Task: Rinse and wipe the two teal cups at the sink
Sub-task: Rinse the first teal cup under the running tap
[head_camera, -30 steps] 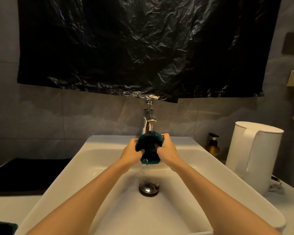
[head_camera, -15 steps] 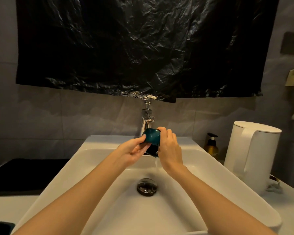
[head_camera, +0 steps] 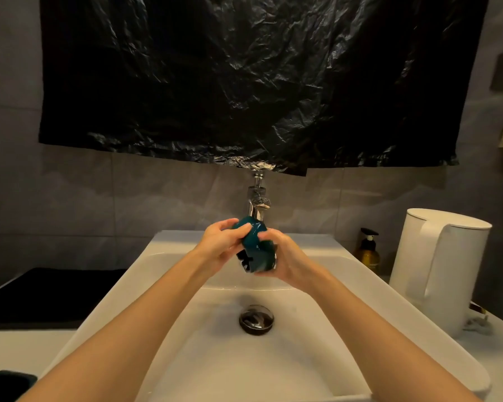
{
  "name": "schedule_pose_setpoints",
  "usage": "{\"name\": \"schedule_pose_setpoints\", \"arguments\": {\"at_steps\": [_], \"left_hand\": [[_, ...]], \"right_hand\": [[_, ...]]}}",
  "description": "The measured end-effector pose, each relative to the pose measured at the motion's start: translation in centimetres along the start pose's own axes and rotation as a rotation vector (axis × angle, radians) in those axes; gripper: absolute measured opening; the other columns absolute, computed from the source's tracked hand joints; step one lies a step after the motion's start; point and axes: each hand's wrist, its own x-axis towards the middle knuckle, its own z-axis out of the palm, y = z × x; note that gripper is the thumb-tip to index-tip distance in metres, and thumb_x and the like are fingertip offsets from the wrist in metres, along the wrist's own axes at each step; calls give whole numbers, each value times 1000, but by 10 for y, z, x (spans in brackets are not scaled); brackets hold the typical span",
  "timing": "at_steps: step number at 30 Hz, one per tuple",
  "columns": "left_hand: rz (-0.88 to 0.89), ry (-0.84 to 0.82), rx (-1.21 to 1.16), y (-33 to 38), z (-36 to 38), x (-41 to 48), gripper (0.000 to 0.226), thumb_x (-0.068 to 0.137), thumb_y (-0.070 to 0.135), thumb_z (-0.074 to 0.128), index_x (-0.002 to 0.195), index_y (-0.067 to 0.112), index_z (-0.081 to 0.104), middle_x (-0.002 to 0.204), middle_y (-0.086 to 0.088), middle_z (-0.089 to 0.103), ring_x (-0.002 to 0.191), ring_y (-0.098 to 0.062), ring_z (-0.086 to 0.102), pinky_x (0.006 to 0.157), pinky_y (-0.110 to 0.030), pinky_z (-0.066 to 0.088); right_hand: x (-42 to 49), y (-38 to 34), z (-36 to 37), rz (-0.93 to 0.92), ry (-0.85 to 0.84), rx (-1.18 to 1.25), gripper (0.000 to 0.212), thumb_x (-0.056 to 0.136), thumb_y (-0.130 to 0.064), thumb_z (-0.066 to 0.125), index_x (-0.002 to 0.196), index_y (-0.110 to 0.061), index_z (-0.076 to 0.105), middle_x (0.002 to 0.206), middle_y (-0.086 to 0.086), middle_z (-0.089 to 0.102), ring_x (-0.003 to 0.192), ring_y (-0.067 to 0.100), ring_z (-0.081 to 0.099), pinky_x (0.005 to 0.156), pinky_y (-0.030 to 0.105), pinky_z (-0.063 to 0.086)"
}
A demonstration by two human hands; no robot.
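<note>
A teal cup (head_camera: 256,250) is held tilted under the chrome tap (head_camera: 257,206), above the white sink (head_camera: 157,271). My left hand (head_camera: 219,245) grips its upper left side, fingers curled over the top. Its right side and bottom rest in my right hand (head_camera: 285,259), which is wrapped around it. A second dark teal object (head_camera: 8,382), possibly the other cup, shows at the bottom left corner, mostly cut off. Whether water runs over the cup is hard to tell.
A round dark drain (head_camera: 256,319) sits in the basin middle. A white kettle (head_camera: 439,271) stands on the counter at right, beside an amber pump bottle (head_camera: 368,250). A black mat (head_camera: 50,291) lies left of the sink. Black plastic sheeting (head_camera: 259,82) hangs on the wall.
Both hands have turned the cup under the tap. The left hand shifted from below the cup to over its top; the right hand slid lower around it.
</note>
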Motion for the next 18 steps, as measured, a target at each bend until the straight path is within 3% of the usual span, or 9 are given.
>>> {"name": "schedule_pose_setpoints", "arguments": {"at_steps": [2, 4, 8, 10, 12, 15, 18], "left_hand": [[26, -91, 189, -3, 1, -2, 55, 84, 6, 67, 132, 5, 41, 126, -17, 57, 106, -24, 61, 81, -30, 55], [49, -188, 337, -8, 4, -5, 57, 85, 12, 67, 133, 10, 36, 122, -16, 60, 109, -25, 61, 90, -37, 53], [82, -94, 328, -25, 15, -5, 49, 92, 23, 59, 130, 18, 30, 113, -7, 63, 110, -23, 60, 95, -43, 50], [68, -35, 321, -35, 21, -4, 36, 94, 32, 54, 122, 15, 38, 111, -5, 61, 109, -22, 58, 95, -39, 51], [56, -111, 377, -36, 22, -6, 25, 96, 33, 51, 113, 14, 50, 112, -8, 63, 107, -22, 58, 93, -36, 51], [34, -263, 333, -35, 18, -6, 23, 96, 21, 52, 117, 10, 55, 115, -13, 64, 109, -26, 60, 89, -33, 53], [-37, -157, 211, -34, 22, -7, 29, 97, 26, 51, 115, 4, 57, 108, -14, 65, 102, -26, 61, 84, -34, 53]], "right_hand": [[1, 1, -3, 160, 9, 98, 49, 84, -57, 58, 117, -21, 56, 115, 12, 62, 106, 30, 61, 90, 50, 52], [2, 4, -2, 269, 32, 155, 58, 78, -68, 57, 109, -19, 60, 109, 13, 63, 103, 29, 59, 90, 46, 51], [4, 7, 2, 273, 158, 178, 53, 81, -63, 53, 97, -13, 61, 93, 12, 63, 90, 25, 56, 88, 40, 48], [7, 7, 5, 250, 219, 196, 54, 82, -61, 51, 104, -13, 61, 96, 13, 63, 90, 25, 58, 84, 39, 50], [8, 6, 4, 257, 256, 215, 56, 82, -62, 50, 109, -14, 59, 101, 14, 63, 93, 26, 59, 78, 38, 51], [7, 7, -1, 307, 260, 256, 54, 84, -63, 49, 98, -12, 59, 96, 14, 62, 90, 26, 57, 85, 40, 50], [11, 15, 5, 272, 269, 121, 54, 85, -64, 48, 108, -16, 55, 100, 13, 61, 89, 24, 57, 79, 38, 52]]}}
